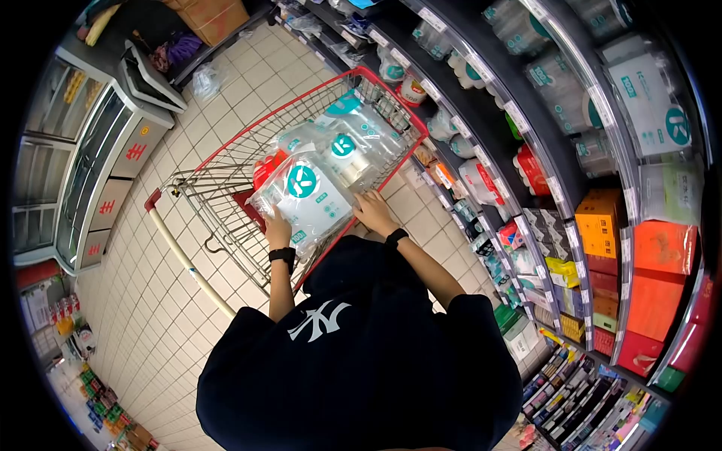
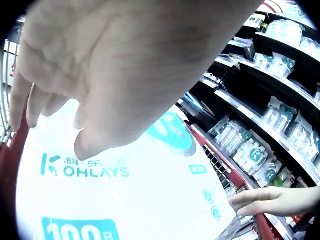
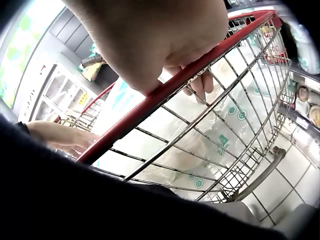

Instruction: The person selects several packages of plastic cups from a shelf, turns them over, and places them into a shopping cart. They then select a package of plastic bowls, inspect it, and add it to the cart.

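A large white plastic-wrapped pack (image 1: 320, 201) with a teal K logo and "100" print lies tilted on top of the load in a wire shopping cart (image 1: 301, 94) with a red rim. My left hand (image 1: 278, 228) grips its left edge, thumb on the printed face (image 2: 107, 195) and the other fingers at the far side. My right hand (image 1: 374, 213) is at the pack's right corner with fairly straight fingers touching it. In the right wrist view, that hand (image 3: 155, 45) reaches over the red rim (image 3: 200, 65), fingertips inside the basket.
Beyond the pack, the cart holds a clear bag with a round teal label (image 1: 344, 146), blue-and-white packs (image 1: 361, 113) and something red (image 1: 268, 167). Stocked shelves (image 1: 496, 98) curve along the right. Glass-fronted cabinets (image 1: 113, 173) stand left, and a plastic bag (image 1: 206, 81) lies on the tiles.
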{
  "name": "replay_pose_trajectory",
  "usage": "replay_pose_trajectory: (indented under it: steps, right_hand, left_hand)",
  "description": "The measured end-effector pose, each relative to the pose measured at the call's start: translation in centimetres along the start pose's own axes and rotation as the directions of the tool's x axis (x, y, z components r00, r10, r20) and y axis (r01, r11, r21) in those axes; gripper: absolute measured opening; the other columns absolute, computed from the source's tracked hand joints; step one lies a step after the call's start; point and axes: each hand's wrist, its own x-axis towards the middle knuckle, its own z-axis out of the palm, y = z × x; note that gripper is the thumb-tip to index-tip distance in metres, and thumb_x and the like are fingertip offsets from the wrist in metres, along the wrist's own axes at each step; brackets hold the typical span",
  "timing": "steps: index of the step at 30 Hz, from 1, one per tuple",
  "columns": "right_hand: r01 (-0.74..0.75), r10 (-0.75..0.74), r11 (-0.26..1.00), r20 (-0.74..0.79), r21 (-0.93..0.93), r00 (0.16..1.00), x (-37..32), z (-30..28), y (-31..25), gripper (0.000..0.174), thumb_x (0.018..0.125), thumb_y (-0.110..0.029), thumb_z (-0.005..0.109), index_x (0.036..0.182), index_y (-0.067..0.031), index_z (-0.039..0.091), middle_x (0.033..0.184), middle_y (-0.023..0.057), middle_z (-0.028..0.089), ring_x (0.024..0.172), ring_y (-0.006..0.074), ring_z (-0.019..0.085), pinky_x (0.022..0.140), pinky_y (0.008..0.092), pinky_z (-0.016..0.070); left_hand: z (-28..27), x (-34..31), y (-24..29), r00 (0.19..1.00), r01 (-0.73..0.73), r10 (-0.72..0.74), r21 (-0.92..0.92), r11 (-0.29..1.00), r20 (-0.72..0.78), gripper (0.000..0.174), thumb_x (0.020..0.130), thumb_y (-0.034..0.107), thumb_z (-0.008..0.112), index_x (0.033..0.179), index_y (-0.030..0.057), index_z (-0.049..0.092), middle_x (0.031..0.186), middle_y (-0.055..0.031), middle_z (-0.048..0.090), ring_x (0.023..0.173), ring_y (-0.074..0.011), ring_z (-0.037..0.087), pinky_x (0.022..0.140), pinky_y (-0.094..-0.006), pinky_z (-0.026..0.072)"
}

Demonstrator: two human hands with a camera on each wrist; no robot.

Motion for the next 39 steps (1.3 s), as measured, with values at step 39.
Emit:
replay_pose_trajectory:
  steps: [39]
  right_hand:
    - [-0.131,0.308,0.713,-0.140,0.689,0.941,-4.2,-18.4,10.2,0.032,0.093,-0.020,0.053,0.120,-0.0026,0.053,0.110,0.0111,0.063,0.102,0.0192,0.059,0.090,0.0311,0.0451]
  left_hand:
    - [-3.7,2.5,20.2,0.783,-0.553,0.622,-0.486,0.676,-0.026,0.034,0.086,0.008,0.045,0.117,0.0000,0.056,0.106,-0.0238,0.062,0.101,-0.0373,0.059,0.087,-0.0386,0.0461]
